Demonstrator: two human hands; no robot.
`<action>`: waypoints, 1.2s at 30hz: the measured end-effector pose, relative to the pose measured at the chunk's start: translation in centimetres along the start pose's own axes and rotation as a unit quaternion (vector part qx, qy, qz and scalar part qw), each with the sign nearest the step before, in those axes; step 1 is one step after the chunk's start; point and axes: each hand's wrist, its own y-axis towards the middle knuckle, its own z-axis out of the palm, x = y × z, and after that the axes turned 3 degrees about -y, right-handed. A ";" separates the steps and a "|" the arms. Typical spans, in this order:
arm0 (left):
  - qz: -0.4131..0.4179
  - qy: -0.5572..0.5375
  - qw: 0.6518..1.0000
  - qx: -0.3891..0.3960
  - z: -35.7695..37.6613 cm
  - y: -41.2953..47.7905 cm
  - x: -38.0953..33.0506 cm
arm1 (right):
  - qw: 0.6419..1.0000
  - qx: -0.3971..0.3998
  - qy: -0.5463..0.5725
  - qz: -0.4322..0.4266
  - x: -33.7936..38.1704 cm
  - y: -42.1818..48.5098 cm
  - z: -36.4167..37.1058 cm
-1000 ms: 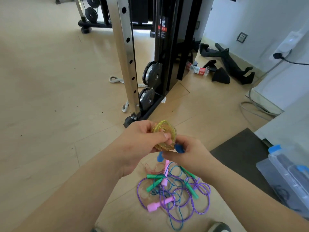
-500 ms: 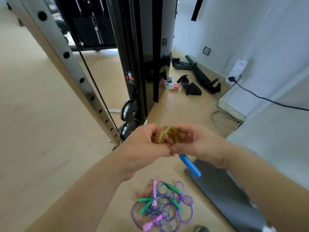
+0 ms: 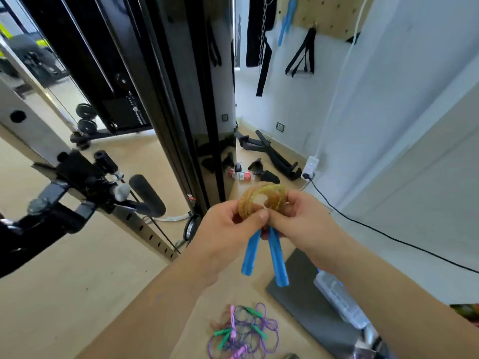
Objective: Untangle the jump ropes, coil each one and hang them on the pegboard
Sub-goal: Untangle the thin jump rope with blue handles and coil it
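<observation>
I hold a tightly coiled yellow-green jump rope (image 3: 269,196) at chest height. My left hand (image 3: 228,229) pinches the coil's left side and my right hand (image 3: 300,218) grips its right side. Its two blue handles (image 3: 277,257) hang down below my fingers. On the floor beneath lies a tangle of purple, green and pink jump ropes (image 3: 243,335). The wooden pegboard (image 3: 326,14) is on the wall at the top, with a blue-handled rope (image 3: 285,24) and black straps (image 3: 303,55) hanging from it.
A black cable machine column (image 3: 166,99) and a silver perforated upright (image 3: 145,229) with a padded handle (image 3: 147,195) stand on the left. A dark mat (image 3: 311,301) and a clear plastic box (image 3: 339,296) lie on the right. A black cord (image 3: 388,237) and black attachments (image 3: 272,156) lie by the wall.
The view has risen from the floor towards the wall, bringing the pegboard into sight. The coil stays in both hands, and both blue handles now hang below them.
</observation>
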 end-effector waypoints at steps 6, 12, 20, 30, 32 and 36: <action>-0.044 -0.116 0.992 0.007 3.1 4.0 -6.4 | 1.000 -0.005 0.014 0.007 5.6 2.0 -6.0; -0.049 -0.078 0.996 0.004 6.4 9.0 -11.6 | 0.999 0.000 -0.033 -0.004 9.5 5.1 -11.2; 0.014 -0.002 1.000 -0.009 7.5 18.0 -17.2 | 0.995 -0.102 -0.017 0.018 13.4 12.9 -16.5; 0.130 0.104 0.984 0.065 9.2 41.7 -26.5 | 0.987 -0.140 -0.069 -0.035 22.4 32.9 -26.6; 0.146 0.100 0.981 0.078 8.9 46.9 -29.3 | 0.991 -0.122 -0.035 -0.047 24.9 37.5 -28.8; 0.141 0.123 0.976 0.107 8.3 55.7 -33.8 | 0.991 -0.126 -0.007 -0.038 28.3 45.1 -33.2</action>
